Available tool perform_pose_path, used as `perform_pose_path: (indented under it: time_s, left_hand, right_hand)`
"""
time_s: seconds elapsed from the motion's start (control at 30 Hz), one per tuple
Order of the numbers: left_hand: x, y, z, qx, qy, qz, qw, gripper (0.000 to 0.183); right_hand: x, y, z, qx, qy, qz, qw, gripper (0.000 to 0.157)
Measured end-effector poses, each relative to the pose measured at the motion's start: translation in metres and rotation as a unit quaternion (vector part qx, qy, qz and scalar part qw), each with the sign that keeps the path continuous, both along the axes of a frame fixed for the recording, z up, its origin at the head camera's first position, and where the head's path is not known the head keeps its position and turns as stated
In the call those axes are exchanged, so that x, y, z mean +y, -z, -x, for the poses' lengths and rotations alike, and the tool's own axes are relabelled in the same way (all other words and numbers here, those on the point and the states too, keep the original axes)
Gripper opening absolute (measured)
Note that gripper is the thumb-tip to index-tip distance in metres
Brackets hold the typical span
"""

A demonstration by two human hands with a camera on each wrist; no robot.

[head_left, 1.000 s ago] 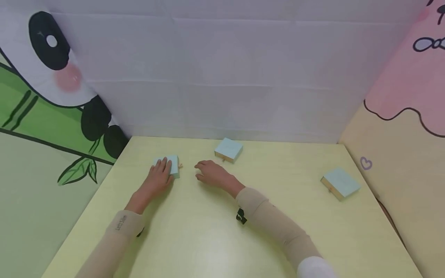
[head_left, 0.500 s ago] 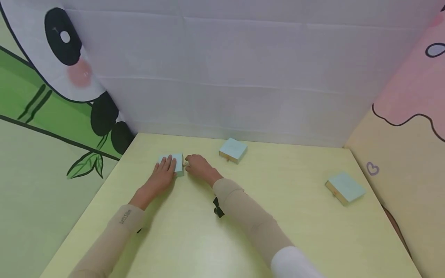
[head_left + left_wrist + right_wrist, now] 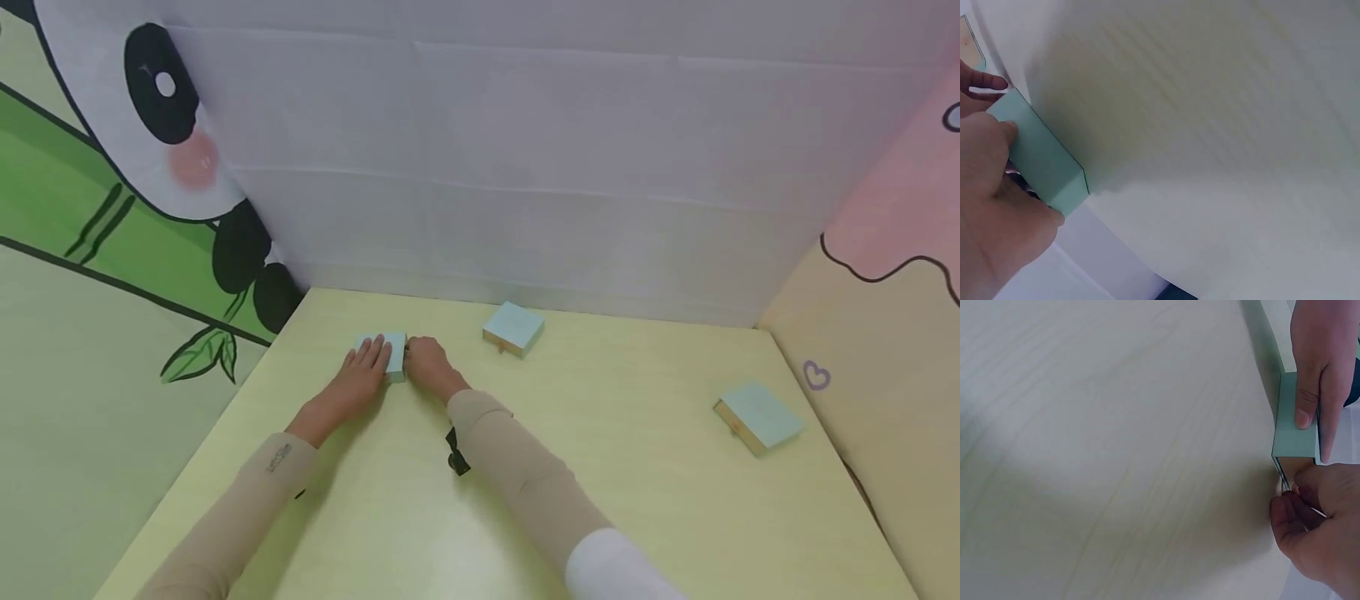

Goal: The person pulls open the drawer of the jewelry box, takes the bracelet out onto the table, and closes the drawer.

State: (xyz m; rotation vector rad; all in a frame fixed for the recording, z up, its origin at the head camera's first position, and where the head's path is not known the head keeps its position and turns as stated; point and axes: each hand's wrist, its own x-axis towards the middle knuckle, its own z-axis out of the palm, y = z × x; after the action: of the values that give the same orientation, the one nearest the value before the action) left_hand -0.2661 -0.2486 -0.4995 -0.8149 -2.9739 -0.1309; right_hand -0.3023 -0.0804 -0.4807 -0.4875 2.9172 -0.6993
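Observation:
A small light-blue drawer box [image 3: 397, 351] lies at the back left of the table. My left hand [image 3: 357, 385] rests on it, its straight fingers across the top. In the right wrist view, the left thumb presses a long side of the box [image 3: 1286, 434]. At the end with the brown drawer front [image 3: 1295, 466], my right hand [image 3: 429, 367] pinches the small ribbon tab [image 3: 1295, 488] between thumb and curled fingers, which mostly hide it. The left wrist view shows the green-blue side of the box [image 3: 1047, 156], with left-hand fingers touching it.
A second light-blue box [image 3: 514, 326] lies at the back middle of the pale yellow table [image 3: 637, 467], and a third box [image 3: 761, 416] at the right. Both have small tabs at their brown ends. A white sheet [image 3: 525, 167] stands behind the table.
My right hand has moved left to the box end and closed on its ribbon tab. The left hand stays on the box. The head view has turned slightly left.

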Motion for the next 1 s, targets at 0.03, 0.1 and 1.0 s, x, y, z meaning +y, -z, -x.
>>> perform_pose_path:
  time_s: [0.03, 0.1, 1.0]
  left_hand:
    - [0.000, 0.000, 0.002, -0.001, 0.003, 0.005, 1.0000, 0.056]
    - [0.001, 0.001, 0.005, -0.005, 0.003, 0.015, 0.9999, 0.056]
    - [0.022, 0.004, 0.016, -0.013, -0.011, 0.029, 0.9994, 0.064]
  right_hand:
    - [0.001, 0.001, 0.000, 0.001, 0.008, 0.003, 1.000, 0.023]
    - [0.001, 0.002, -0.001, 0.003, 0.020, 0.008, 1.000, 0.022]
    - [0.027, 0.003, 0.007, 0.018, 0.048, 0.005, 0.999, 0.014]
